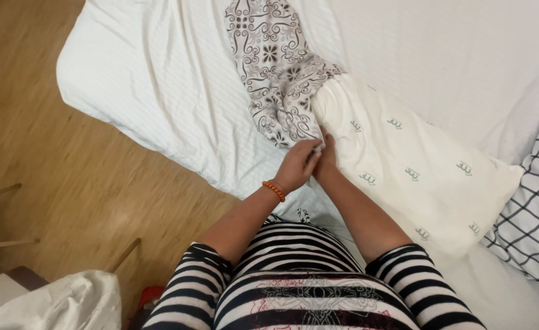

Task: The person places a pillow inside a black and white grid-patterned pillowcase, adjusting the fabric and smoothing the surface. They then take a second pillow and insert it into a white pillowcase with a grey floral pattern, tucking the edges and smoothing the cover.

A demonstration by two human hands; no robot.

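As both reach forward, left hand [298,165], right hand [325,160], gripping pillowcase [276,73]

On the white-sheeted bed [159,79] in front of you lies the cream pillow with small printed marks [416,165], running from the middle out to your right. The grey-and-white scroll-patterned pillowcase [275,73] lies beyond it, its near end gathered over the pillow's left corner. Your left hand [297,165] and right hand [327,160] meet side by side at that corner, touching the pillowcase edge. The black-and-white checked pillow [538,208] lies right of the pillow. The wooden floor [31,134] lies to your left.
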